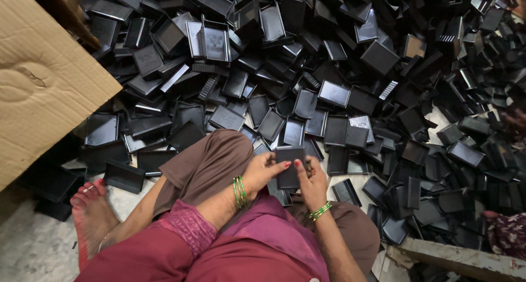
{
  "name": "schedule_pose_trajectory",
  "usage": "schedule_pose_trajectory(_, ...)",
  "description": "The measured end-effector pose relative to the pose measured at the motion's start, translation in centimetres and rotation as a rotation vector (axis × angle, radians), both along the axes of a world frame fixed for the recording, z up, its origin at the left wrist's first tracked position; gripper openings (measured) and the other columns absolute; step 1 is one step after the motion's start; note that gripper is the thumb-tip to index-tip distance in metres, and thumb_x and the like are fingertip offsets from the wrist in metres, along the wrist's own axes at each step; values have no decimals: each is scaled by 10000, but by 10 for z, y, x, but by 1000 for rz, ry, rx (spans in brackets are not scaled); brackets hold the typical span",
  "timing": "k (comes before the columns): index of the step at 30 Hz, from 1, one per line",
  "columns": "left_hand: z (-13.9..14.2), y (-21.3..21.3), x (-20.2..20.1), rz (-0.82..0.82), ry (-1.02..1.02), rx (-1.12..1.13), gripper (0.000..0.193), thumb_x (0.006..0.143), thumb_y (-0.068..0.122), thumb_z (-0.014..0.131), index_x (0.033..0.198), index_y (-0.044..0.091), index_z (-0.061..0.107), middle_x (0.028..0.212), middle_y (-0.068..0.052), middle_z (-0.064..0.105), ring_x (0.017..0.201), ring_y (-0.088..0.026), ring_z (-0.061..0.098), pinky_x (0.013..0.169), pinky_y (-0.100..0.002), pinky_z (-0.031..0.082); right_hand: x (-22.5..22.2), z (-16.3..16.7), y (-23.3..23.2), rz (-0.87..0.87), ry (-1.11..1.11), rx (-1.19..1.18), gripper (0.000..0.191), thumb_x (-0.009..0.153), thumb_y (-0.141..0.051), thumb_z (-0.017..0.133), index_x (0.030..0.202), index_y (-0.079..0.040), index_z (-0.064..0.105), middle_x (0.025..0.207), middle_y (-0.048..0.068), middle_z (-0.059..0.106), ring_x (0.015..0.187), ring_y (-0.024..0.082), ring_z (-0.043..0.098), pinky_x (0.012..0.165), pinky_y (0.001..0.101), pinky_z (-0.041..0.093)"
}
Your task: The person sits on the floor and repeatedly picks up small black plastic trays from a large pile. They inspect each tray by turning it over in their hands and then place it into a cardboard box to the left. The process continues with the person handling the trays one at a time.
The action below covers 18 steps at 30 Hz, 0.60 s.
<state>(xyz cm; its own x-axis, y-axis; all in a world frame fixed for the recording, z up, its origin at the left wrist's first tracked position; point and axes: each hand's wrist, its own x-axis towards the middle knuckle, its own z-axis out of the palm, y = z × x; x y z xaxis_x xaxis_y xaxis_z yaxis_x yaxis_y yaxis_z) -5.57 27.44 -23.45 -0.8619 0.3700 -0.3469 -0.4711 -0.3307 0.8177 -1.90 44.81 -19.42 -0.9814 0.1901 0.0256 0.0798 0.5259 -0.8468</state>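
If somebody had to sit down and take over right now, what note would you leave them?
Left hand: holds the left edge of a flat black plastic piece, thumb on its face.
Right hand: grips the same piece from the right, fingers curled round its edge.
The piece is held upright over the lap, just past the raised knee.
A big heap of black trays covers the floor ahead and to the right. A cardboard sheet lies at the left; a bare foot rests on the floor beside it.
Done: one piece picked up and in hand.
Left: the heap looks unsorted; no finished stack is visible.
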Motion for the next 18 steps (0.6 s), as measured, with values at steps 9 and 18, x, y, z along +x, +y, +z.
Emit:
schedule_pose_trajectory(9, 7, -1, -2, 29, 13, 108, 384, 876, 185, 772, 1183, -13, 656, 1051, -39, 750, 944, -87, 705, 855, -245, 561, 1, 1, 1, 90, -10, -212, 269, 1012, -293, 641, 1110, -42, 634, 871, 4, 658, 766, 42, 561, 676, 214, 472)
schedule_pose_trajectory(18, 0, 2, 0, 33, -40, 66, 367, 884, 249, 770, 1146, 12, 669, 981, -41, 727, 870, -92, 686, 786, -250, 558, 1, -13, 6, 67, -60, -220, 250, 1031, -270, 639, 1122, -37, 652, 850, 12, 604, 747, 61, 493, 657, 224, 422)
